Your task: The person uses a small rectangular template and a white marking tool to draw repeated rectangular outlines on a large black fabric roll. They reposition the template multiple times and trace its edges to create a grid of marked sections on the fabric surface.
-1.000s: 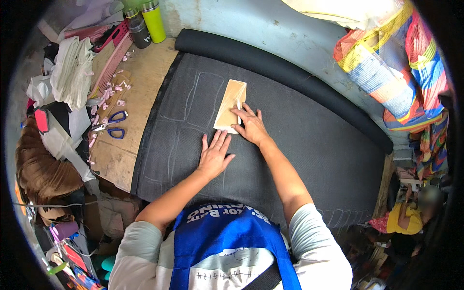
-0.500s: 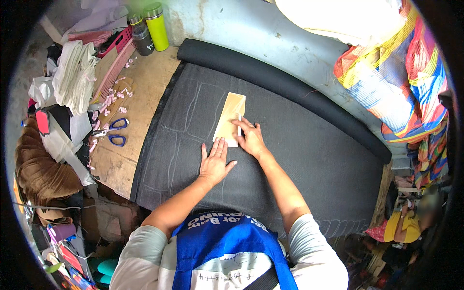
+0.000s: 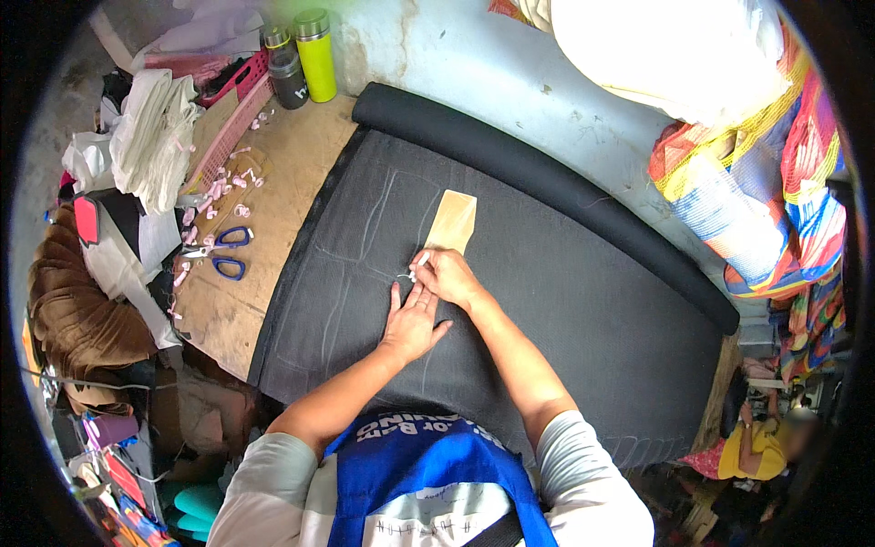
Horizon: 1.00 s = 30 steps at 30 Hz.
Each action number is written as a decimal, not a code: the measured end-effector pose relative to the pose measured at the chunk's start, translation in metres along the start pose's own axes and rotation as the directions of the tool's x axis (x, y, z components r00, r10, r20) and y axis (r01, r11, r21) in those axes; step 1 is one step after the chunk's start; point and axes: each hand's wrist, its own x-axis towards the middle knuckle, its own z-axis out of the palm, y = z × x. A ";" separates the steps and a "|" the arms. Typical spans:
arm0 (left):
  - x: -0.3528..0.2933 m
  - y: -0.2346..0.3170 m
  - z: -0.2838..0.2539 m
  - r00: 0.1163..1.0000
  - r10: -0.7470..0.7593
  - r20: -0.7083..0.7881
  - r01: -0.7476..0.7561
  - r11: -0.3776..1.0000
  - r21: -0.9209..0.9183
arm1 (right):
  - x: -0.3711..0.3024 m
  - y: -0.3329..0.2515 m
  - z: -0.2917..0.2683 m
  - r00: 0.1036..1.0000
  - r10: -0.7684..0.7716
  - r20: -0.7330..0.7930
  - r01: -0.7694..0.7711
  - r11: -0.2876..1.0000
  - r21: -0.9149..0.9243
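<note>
The tan template (image 3: 453, 219) lies on dark cloth (image 3: 583, 310); at its 6 o'clock, the right hand (image 3: 446, 275) pinches a small white stick (image 3: 423, 259); at 7 o'clock, the left hand (image 3: 413, 326) rests flat, gripping nothing; at 9 o'clock, scissors (image 3: 217, 244) lie on the desk (image 3: 219, 319).
</note>
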 end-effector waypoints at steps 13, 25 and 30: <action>0.111 -0.022 -0.044 0.901 -0.090 0.424 0.131 0.989 -0.069 | 0.104 0.050 -0.045 0.812 0.064 -0.580 -0.161 0.980 -0.117; 0.116 -0.031 -0.055 0.864 -0.063 0.499 0.278 0.887 -0.369 | 0.051 0.071 -0.059 0.753 0.070 -0.654 -0.268 0.941 -0.207; 0.120 -0.039 -0.053 0.869 -0.067 0.490 0.334 0.811 -0.480 | -0.025 0.030 -0.024 0.856 0.096 -0.509 -0.281 0.911 -0.300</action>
